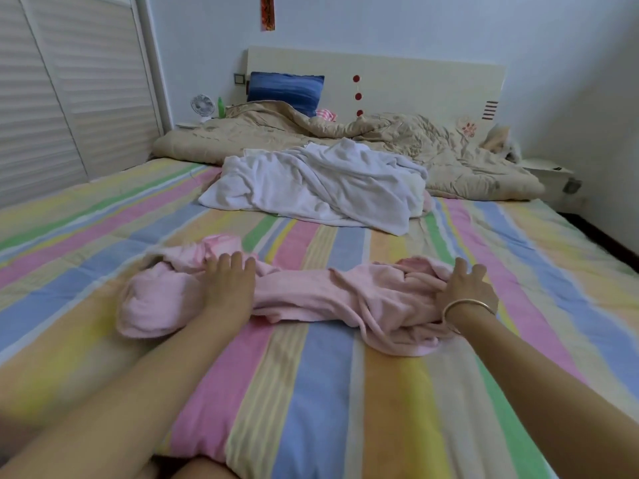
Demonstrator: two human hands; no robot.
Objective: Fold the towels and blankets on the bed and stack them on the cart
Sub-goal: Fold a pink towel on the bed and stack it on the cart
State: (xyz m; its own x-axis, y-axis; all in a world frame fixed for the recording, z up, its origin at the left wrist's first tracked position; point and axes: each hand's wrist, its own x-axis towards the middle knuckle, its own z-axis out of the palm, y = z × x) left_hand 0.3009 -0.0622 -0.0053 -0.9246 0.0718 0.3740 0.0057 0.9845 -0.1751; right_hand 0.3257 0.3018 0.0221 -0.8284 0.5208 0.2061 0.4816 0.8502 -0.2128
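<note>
Pressed the left hand (226, 283) flat onto the towel (311, 292), fingers (235, 262) straight and released, gripping nothing. Curled the right hand (465, 288) over the towel's other bunched end, fingers (461, 267) bent and grasping the pink cloth; wore a bangle (466, 303) on that wrist. Left the towel crumpled in a long twist between the two hands, lying on the striped bed (328, 392), its ends spilling just outside each set of fingers. Found a white blanket (318, 188) heaped straight beyond the fingers, well apart from the towel. Found a beige quilt (449, 146) further beyond, its near edge under the blanket, bunched along the headboard (415, 81). Spotted a blue pillow (285, 91) propped against the headboard, far beyond the left fingers, with a small fan (202, 105) and a green bottle (221, 107) just left of it. Passed slatted wardrobe (52, 98) doors far left of the left fingers.
</note>
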